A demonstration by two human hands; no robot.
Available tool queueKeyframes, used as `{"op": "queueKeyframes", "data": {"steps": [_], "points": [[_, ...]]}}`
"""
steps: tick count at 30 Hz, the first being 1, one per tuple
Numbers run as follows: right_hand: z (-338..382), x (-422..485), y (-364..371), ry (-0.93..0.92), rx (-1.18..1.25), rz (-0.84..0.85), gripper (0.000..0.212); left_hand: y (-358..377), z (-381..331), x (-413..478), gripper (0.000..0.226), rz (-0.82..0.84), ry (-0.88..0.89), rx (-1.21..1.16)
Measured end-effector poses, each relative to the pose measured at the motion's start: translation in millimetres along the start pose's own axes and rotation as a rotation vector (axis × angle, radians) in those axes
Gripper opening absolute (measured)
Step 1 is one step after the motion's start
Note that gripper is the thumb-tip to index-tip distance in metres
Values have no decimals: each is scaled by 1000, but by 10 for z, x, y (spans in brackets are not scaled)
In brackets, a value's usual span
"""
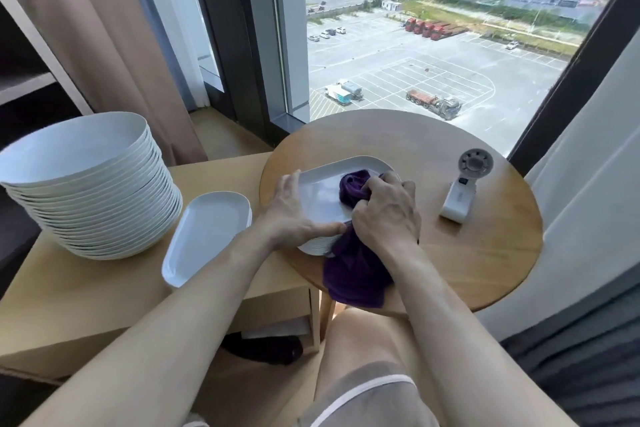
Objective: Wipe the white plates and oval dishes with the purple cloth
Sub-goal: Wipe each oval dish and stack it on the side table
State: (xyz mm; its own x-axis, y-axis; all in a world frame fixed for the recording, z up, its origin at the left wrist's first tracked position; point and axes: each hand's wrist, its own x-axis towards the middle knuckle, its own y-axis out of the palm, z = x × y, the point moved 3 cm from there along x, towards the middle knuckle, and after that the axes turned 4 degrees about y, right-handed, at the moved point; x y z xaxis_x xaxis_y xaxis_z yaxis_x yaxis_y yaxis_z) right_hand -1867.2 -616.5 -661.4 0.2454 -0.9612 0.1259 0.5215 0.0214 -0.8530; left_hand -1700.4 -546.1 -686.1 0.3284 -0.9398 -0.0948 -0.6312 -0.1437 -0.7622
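Right hand [384, 208] has its fingers curled round a bunched-up wad of the purple cloth [356, 274] and presses it onto the top oval dish [318, 194]. The rest of the cloth trails off the dish toward 6 o'clock and hangs over the near edge of the round table [485, 246]. Left hand [294, 215] lies pretty much flat, with the fingers straight along the dish's 9 o'clock rim and the thumb stretched along the near rim, touching the cloth. It's steadying the dish, not wrapped around it.

That dish is the top one of a short stack sitting on the 9 o'clock side of the round table. At 3 o'clock from the stack, well apart from it, a little white handheld fan [464, 191] lies flat. There's a faint mark on its body, but it's too blurry to read, so no brand from me.

On the lower wooden desk [69, 288] at 9 o'clock from the table there are more oval dishes [204, 236] in a small pile. Further toward 9 o'clock is a tall stack of round white plates [86, 191]. No writing I can make out on any of the dishes or plates either.
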Motion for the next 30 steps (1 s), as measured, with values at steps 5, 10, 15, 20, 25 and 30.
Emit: {"op": "queueKeyframes", "data": {"steps": [5,10,15,20,25,30], "points": [[189,-104,8,-111,-95,73,8,-65,94,20,146,27,43,-25],[320,-231,19,-269,-35,176,12,-173,225,87,143,69,95,-73],[448,-245,57,-363,31,241,22,-252,320,152,139,115,109,-79],[588,21,187,-449,-87,416,18,-235,315,138,142,120,104,-118],[763,165,385,-553,-113,430,19,-227,341,157,127,110,152,-208],[755,298,415,-491,-44,331,15,-232,316,190,90,50,173,-238]]}}
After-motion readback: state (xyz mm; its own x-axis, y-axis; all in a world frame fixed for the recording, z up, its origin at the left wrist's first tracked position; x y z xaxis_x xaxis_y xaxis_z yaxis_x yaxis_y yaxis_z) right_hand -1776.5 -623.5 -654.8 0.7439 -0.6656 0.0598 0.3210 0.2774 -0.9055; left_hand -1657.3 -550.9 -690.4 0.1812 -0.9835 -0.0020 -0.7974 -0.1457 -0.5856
